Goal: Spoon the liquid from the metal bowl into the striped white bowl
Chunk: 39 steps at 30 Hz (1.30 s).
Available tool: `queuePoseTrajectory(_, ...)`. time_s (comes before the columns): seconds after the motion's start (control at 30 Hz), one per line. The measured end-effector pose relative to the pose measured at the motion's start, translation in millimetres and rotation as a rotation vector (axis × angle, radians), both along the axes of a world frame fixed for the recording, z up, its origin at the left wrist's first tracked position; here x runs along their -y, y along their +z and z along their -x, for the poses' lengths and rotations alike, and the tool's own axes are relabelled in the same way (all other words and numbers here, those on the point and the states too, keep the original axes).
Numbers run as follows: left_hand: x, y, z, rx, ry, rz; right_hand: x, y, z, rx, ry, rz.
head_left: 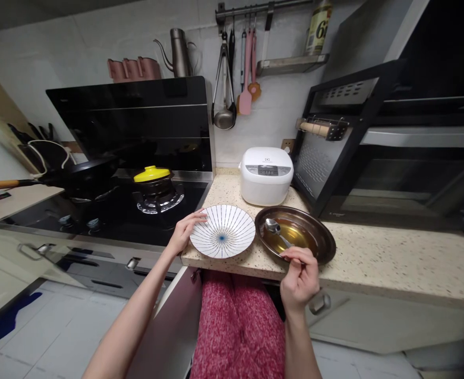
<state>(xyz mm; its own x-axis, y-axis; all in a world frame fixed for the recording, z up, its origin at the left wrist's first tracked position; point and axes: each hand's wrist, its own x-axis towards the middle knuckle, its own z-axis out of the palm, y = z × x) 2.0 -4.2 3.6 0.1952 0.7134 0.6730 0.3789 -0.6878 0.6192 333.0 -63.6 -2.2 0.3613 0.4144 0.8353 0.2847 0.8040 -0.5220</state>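
Note:
My left hand (185, 229) grips the left rim of a white plate (232, 231) with dark lines radiating from a blue centre. Its fingers lie over the edge, while the thumb is hidden. To the right of the plate is a wide dark metal bowl (326, 245) holding clear yellowish liquid (295, 237). My right hand (301, 273), at the bowl's near rim, pinches the handle of a metal spoon (272, 226). The spoon's head points away to the left, over the liquid; whether it touches the liquid I cannot tell.
Behind the plate and bowl stands a white rice cooker (267, 176). A pot with a yellow lid (152, 173) sits on the stove at left, beside a wok (86, 176). An oven (405, 179) occupies the right. Below the counter, a cabinet door (179, 316) stands ajar.

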Motion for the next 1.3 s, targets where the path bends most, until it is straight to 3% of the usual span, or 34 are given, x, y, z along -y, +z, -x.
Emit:
queuePoseTrajectory(0.2,-0.9,-0.8,-0.4,0.011,-0.002,-0.003,-2.1,4.7,-3.3,0.302,-0.051,-0.126)
queuePoseTrajectory(0.43,-0.1,-0.4,-0.4,0.004,-0.002,0.007,-1.5,7.0,0.1,0.410,-0.032,-0.156)
queuePoseTrajectory(0.63,0.3,-0.4,-0.8,0.003,0.007,0.002,0.1,6.0,0.1,0.347,-0.024,-0.154)
queuePoseTrajectory(0.93,1.3,0.5,-2.2,0.016,0.018,0.014,10.5,-0.7,17.4,0.020,0.142,-0.041)
queuePoseTrajectory(1.3,0.4,-0.7,-1.8,0.030,-0.005,0.010,8.0,-4.1,39.4,0.078,0.307,0.071)
